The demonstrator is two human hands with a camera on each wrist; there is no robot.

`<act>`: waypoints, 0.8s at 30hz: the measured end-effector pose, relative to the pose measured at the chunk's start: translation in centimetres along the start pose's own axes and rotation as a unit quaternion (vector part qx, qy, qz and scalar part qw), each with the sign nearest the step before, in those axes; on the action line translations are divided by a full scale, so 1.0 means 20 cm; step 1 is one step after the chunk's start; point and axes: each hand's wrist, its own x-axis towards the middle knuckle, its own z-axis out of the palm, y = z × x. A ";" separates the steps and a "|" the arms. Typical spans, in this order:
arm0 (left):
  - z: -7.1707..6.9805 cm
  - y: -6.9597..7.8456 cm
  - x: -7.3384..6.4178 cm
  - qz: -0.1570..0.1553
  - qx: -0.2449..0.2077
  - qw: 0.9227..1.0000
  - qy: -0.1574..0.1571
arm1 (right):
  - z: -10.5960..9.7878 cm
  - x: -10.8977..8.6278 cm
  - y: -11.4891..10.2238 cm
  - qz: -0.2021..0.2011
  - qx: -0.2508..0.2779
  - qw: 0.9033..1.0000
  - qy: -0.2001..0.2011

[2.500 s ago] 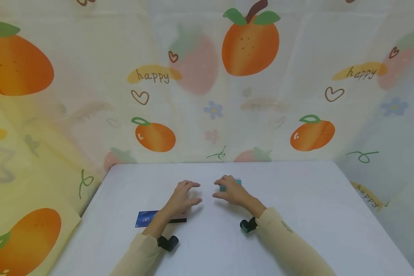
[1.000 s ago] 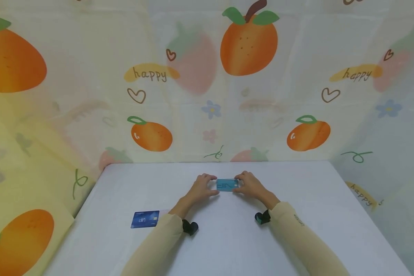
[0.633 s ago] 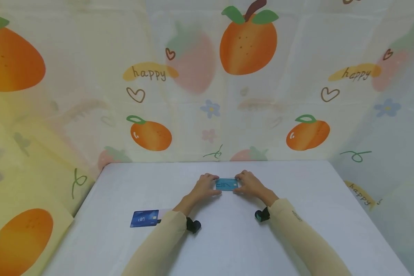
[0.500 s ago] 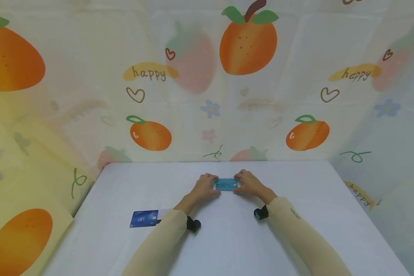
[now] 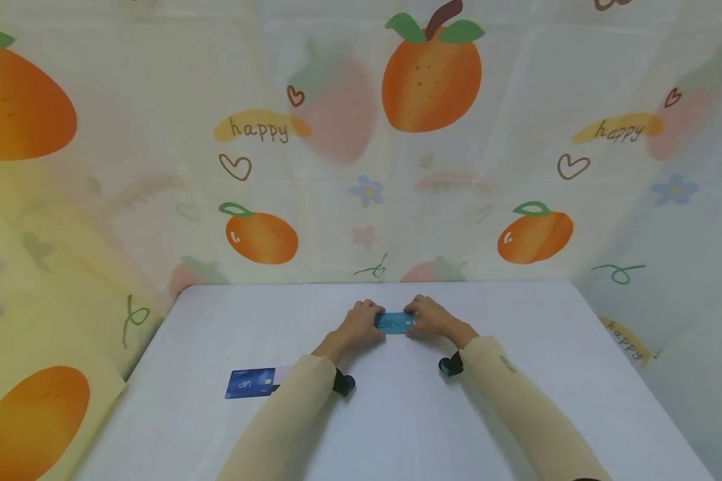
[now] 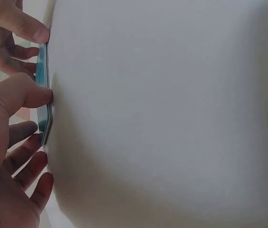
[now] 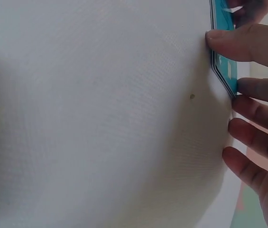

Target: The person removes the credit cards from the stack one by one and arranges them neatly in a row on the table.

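Observation:
A small stack of teal VIP cards (image 5: pixel 394 323) lies near the far side of the white table, its layered edges showing in both wrist views. My left hand (image 5: pixel 361 325) pinches its left end, thumb on the near edge and fingers at the far edge. At the other end, my right hand (image 5: pixel 431 318) grips it the same way. The left wrist view shows the left thumb (image 6: pixel 39 96) against the layered side; in the right wrist view the right thumb (image 7: pixel 221 40) presses there too.
A dark blue VIP card (image 5: pixel 249 383) lies to the left on the white table (image 5: pixel 409 421), beside a pale card (image 5: pixel 283 373) partly hidden by the left sleeve. A fruit-printed cloth (image 5: pixel 337 220) rises behind the table's far edge.
Both hands were apart with spread fingers, the right one over the teal cards. The left moved right and away to them, the right shifted to their right end, and both closed on them.

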 end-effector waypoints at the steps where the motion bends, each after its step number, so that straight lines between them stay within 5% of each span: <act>1: 0.00 0.00 0.00 0.000 0.005 1.000 -0.001 | 0.00 0.00 0.00 0.002 0.001 1.000 -0.002; 24: -0.05 0.00 0.02 -0.001 -0.015 1.000 -0.020 | -0.03 0.01 -0.03 0.021 -0.001 1.000 -0.004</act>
